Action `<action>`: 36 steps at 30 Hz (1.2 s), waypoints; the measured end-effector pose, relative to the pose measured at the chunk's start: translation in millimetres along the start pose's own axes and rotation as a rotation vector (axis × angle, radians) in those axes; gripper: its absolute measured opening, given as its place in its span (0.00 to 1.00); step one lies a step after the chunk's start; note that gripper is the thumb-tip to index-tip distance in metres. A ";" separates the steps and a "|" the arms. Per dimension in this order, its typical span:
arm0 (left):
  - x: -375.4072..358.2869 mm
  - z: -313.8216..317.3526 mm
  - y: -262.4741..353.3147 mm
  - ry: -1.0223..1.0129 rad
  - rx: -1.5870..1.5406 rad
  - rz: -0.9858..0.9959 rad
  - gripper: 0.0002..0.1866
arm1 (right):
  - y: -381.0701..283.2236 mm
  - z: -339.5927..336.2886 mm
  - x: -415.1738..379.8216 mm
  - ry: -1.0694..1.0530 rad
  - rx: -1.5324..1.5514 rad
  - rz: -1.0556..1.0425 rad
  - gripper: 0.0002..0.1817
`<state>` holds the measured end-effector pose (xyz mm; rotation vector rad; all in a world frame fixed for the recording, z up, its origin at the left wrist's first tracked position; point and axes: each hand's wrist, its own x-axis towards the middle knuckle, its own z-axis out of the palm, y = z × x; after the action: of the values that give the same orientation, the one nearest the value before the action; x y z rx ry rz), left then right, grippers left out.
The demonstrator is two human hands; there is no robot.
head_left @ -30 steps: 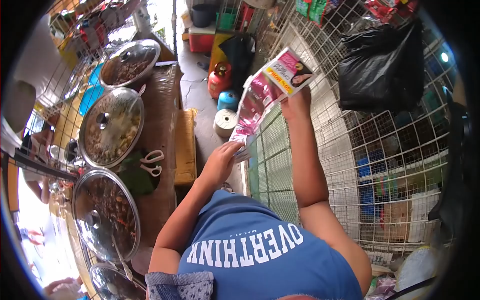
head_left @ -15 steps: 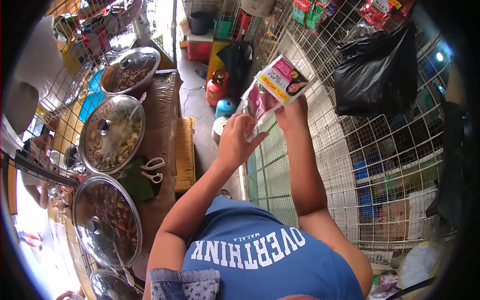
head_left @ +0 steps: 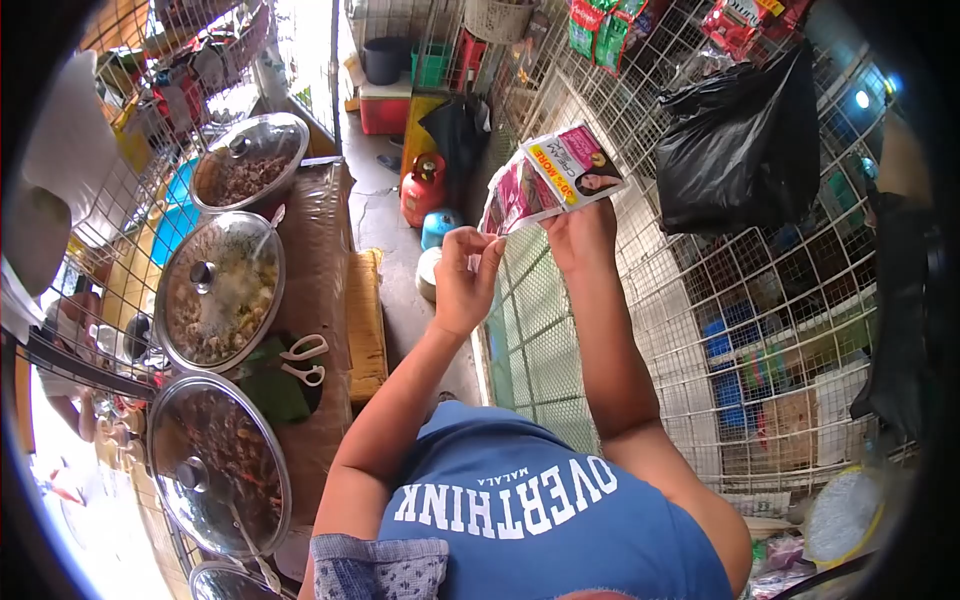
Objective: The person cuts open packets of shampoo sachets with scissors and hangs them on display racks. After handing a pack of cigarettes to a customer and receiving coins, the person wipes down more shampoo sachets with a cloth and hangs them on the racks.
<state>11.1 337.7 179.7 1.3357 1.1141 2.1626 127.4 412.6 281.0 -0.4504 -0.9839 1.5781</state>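
A clear plastic pack of pink sachets point(head_left: 514, 198) with a printed card point(head_left: 574, 168) reading "MORE" is raised in front of me. My right hand point(head_left: 584, 236) grips it from below, its fingers mostly hidden behind the card. Thumb and forefinger of my left hand point(head_left: 466, 278) pinch the pack's lower left edge. On the covered table to my left, white-handled scissors point(head_left: 304, 360) lie on a dark green piece between lidded pans.
Several glass-lidded pans of food, one pan point(head_left: 222, 290) among them, line the left table. A red gas cylinder point(head_left: 423, 188) and a blue one point(head_left: 437, 228) stand ahead on the floor. Wire mesh on the right carries a black plastic bag point(head_left: 740, 150) and hanging sachets point(head_left: 604, 32).
My left hand has shifted slightly left and down along the pack's edge, its fingers drawn into a pinch. The pack has turned a little flatter toward me. My right hand still holds it.
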 end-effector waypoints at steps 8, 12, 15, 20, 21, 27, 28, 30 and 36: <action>18.1 -16.3 2.6 0.031 0.456 0.437 0.13 | 8.8 21.3 -2.5 0.041 0.021 -0.091 0.21; 19.8 -15.0 10.9 0.090 0.512 0.514 0.14 | 9.1 29.2 -4.5 0.039 -0.001 -0.079 0.20; 20.3 -14.1 16.9 0.125 0.569 0.512 0.12 | 7.1 28.5 -4.9 0.003 0.002 -0.073 0.19; 13.0 -22.1 19.4 -0.031 0.598 0.511 0.07 | -0.1 19.3 -1.1 -0.078 -0.093 -0.116 0.21; 10.3 -24.4 22.4 -0.127 0.576 0.549 0.05 | -2.8 13.2 2.8 -0.084 -0.098 -0.117 0.21; 27.2 -28.9 8.6 0.027 0.102 -0.061 0.20 | -33.0 -29.7 17.6 -0.332 -0.008 0.083 0.30; 38.1 -35.3 8.2 -0.066 -0.149 -0.240 0.20 | -37.1 -26.4 13.9 -0.265 -0.121 0.047 0.34; 48.3 -39.0 7.1 -0.153 -0.403 -0.419 0.19 | -41.0 -28.5 13.3 -0.279 -0.118 0.063 0.35; 41.9 -30.9 6.2 -0.481 -0.911 -0.853 0.14 | -40.9 -36.4 11.6 -0.241 -0.125 0.067 0.33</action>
<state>-35.5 347.8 201.4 0.6798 0.2919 1.2977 176.6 435.3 295.1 -0.3882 -1.2670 1.6639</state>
